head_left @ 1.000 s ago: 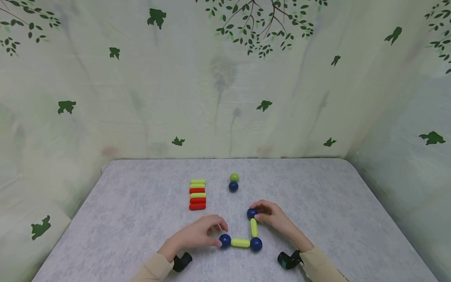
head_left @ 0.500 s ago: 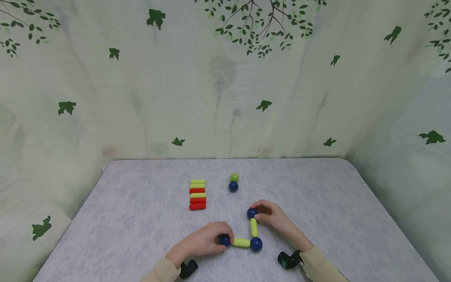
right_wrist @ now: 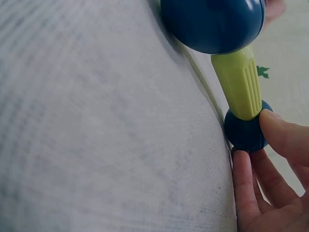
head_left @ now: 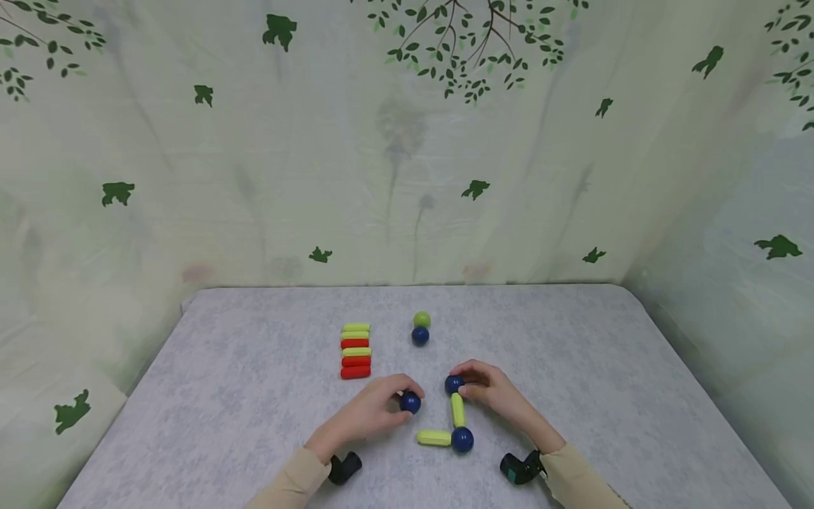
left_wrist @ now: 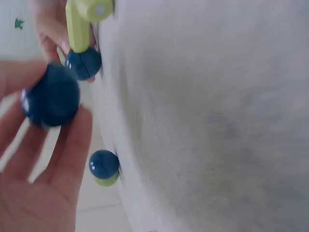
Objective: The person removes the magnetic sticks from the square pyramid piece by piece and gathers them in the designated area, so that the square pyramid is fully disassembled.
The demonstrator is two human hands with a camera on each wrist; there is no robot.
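Note:
My left hand [head_left: 372, 410] pinches a loose blue ball [head_left: 410, 402] between thumb and fingers; in the left wrist view this blue ball [left_wrist: 52, 95] fills the space between the fingertips. My right hand [head_left: 492, 392] grips another blue ball [head_left: 453, 384], which joins the far end of a yellow-green rod [head_left: 458, 411]. That rod's near end meets a blue corner ball [head_left: 462, 440]. From the corner a second yellow-green rod [head_left: 434, 438] points left, its left end bare. In the right wrist view my thumb and fingers hold the far blue ball [right_wrist: 245, 129] at the ribbed rod [right_wrist: 239, 84].
Red and yellow-green rods lie in a stacked row, among them a red rod [head_left: 355, 372], at the left back. A green ball [head_left: 422, 319] and a blue ball [head_left: 420, 336] stand together behind the hands on the grey table [head_left: 572, 353]. A leaf-patterned curtain hangs behind.
My left hand has closed on the ball at the left rod's end, pulled it off and moved it away toward the back. The right hand keeps its hold on the far ball.

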